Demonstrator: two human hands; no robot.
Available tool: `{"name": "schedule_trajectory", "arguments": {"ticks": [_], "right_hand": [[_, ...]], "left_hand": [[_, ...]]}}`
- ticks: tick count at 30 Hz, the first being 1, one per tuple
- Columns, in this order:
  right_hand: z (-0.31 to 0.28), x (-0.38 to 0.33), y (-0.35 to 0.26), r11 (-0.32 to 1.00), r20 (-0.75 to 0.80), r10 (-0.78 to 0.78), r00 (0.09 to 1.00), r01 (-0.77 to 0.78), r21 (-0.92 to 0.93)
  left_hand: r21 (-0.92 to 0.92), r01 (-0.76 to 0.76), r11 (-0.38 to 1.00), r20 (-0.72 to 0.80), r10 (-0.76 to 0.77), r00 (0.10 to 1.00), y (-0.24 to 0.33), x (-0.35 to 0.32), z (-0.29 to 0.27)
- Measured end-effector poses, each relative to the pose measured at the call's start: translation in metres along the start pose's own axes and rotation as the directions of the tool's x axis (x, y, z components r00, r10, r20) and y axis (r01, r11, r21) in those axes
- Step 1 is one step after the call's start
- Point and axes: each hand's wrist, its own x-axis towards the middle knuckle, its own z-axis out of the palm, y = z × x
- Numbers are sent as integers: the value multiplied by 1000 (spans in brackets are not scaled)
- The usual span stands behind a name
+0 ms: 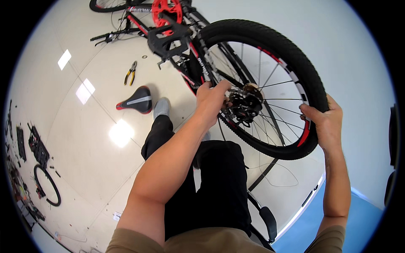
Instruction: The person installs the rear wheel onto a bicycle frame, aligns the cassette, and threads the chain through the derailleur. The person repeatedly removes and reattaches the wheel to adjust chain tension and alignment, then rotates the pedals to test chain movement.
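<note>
A bicycle wheel point(313, 78) with a knobby black tyre and a red, white and black rim stands tilted in front of me. My right hand point(325, 120) wraps round its tyre and rim on the right side, thumb on the rim. Beside the hub, my left hand point(211, 99) closes round the rear end of the bicycle frame point(201, 63), next to the black rear derailleur point(245, 105). What its fingertips press on is partly hidden. A thin black cable hangs below that hand.
A black and red saddle point(137, 101) and yellow-handled pliers point(130, 73) lie on the tiled floor to the left. The red chainring point(166, 12) and black pedal point(168, 41) are at the far end. Loose parts and a tyre point(47, 185) lie far left. A thin wire loop point(287, 185) curls below the wheel.
</note>
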Motion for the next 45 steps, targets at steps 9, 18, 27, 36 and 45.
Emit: {"name": "schedule_trajectory", "arguments": {"ticks": [9, 18, 27, 36, 45], "right_hand": [[-12, 21, 31, 988, 16, -116, 993, 117, -99], [-12, 41, 74, 928, -6, -359, 933, 357, -108], [-1, 47, 121, 864, -90, -502, 860, 493, -104], [15, 47, 148, 875, -118, -484, 867, 483, -42], [16, 46, 156, 903, -109, -427, 898, 430, 6]], "left_hand": [[97, 46, 994, 48, -51, 998, -7, 20, 20], [67, 215, 974, 4, -215, 977, -24, 58, 37], [-21, 214, 977, 15, -214, 977, -44, 67, 67], [-326, 390, 861, 124, -370, 921, -64, 86, 18], [-272, 372, 888, 103, -357, 928, -56, 78, 40]]}}
